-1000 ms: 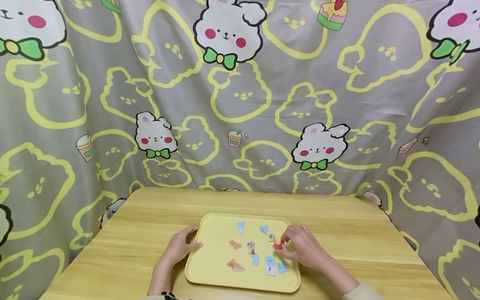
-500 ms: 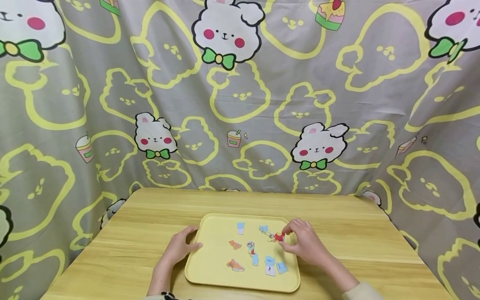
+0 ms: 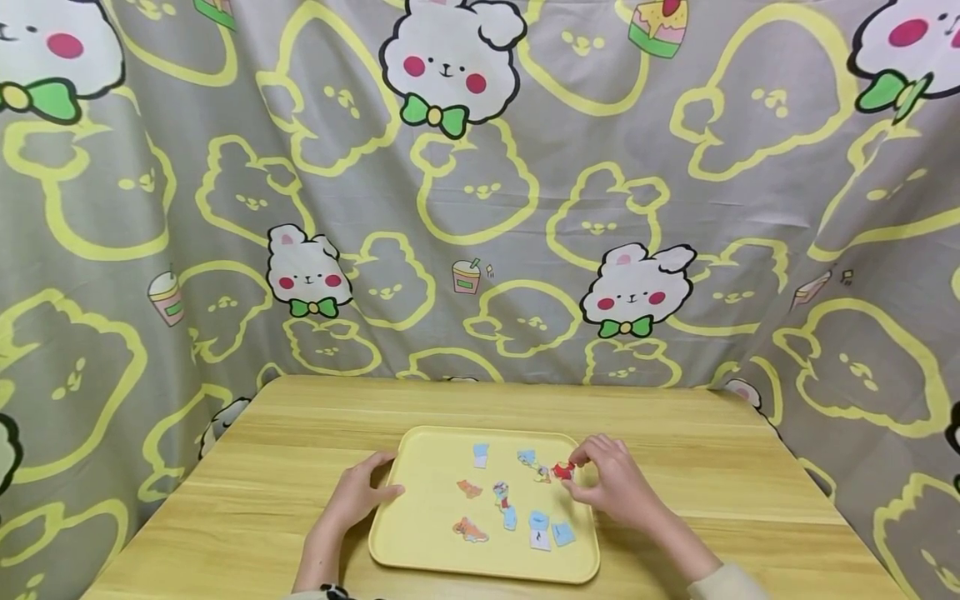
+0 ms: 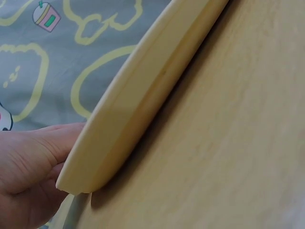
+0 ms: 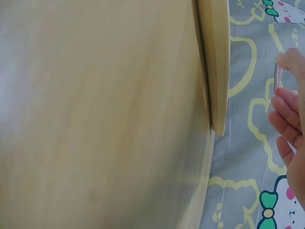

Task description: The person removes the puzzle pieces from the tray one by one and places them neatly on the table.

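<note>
In the head view a yellow tray [image 3: 423, 525] lies on the table. My left hand [image 3: 358, 490] grips its left rim, thumb over the top; in the left wrist view the fingers [image 4: 28, 162] are partly hidden behind the tray's side. Over the tray's right part, my right hand [image 3: 617, 483] pinches a small red cut-out piece [image 3: 562, 472] between thumb and fingers. Seen from the right wrist, that thin piece [image 5: 278, 78] is edge-on, and the other fingers are loosely bent. Just left of it lie a yellowish piece [image 3: 542, 474] and a blue piece [image 3: 527, 457].
Elsewhere on the tray lie two orange pieces, one [image 3: 470, 488] above the other [image 3: 470, 530], a blue-and-white piece [image 3: 480, 455], a colourful figure piece [image 3: 501, 496] and several blue pieces [image 3: 539, 531] at lower right. A patterned curtain [image 3: 480, 200] hangs behind the wooden table [image 3: 225, 517].
My right hand has moved away from me and slightly right with the red piece, opening a small gap to the yellowish piece. My left hand stays on the tray rim.
</note>
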### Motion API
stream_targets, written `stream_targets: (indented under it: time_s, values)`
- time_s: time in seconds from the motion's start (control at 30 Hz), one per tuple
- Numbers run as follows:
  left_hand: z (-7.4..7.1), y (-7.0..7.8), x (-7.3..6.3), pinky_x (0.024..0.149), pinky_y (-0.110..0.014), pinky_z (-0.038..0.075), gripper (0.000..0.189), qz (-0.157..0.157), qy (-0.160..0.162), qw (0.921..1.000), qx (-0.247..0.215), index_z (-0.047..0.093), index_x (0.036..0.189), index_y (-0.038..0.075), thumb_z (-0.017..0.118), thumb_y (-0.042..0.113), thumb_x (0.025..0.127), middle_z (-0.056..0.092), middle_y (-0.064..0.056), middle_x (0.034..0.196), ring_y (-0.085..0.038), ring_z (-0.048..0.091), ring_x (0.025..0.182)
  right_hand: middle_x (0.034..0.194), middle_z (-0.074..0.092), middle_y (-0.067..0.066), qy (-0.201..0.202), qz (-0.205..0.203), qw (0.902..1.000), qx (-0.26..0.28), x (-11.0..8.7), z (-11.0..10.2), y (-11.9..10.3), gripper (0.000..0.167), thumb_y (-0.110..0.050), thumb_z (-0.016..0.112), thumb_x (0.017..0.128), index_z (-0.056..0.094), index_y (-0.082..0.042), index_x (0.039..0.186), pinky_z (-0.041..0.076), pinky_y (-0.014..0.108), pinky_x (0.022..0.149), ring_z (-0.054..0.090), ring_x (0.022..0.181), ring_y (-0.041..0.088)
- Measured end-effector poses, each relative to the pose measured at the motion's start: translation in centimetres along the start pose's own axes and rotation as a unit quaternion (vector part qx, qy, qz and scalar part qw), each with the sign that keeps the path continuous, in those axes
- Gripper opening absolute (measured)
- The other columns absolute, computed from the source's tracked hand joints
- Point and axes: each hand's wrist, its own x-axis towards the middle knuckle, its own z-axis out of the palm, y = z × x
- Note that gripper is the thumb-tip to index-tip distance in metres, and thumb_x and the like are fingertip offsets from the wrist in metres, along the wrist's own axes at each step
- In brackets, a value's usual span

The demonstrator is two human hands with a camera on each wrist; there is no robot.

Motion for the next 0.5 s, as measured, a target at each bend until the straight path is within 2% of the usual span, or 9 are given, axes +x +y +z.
stream_targets:
  time_s: [0.5]
  values:
    - [0.1,-0.3,0.2,0.115,-0.061,0.032,0.063,-0.001,-0.002,1.0000,-0.002,0.054,0.138,0.007,0.078,0.024,0.082,0.054,-0.020,0.142,-0.046,0.043,0.137,0.080,0.060,-0.013,-0.009,0.038,0.9990,-0.021,-0.6,-1.0,1.1,0.035,-0.020,0.090,0.060,0.064,-0.018,0.082,0.041,0.027,0.076,0.053,0.078,0.001]
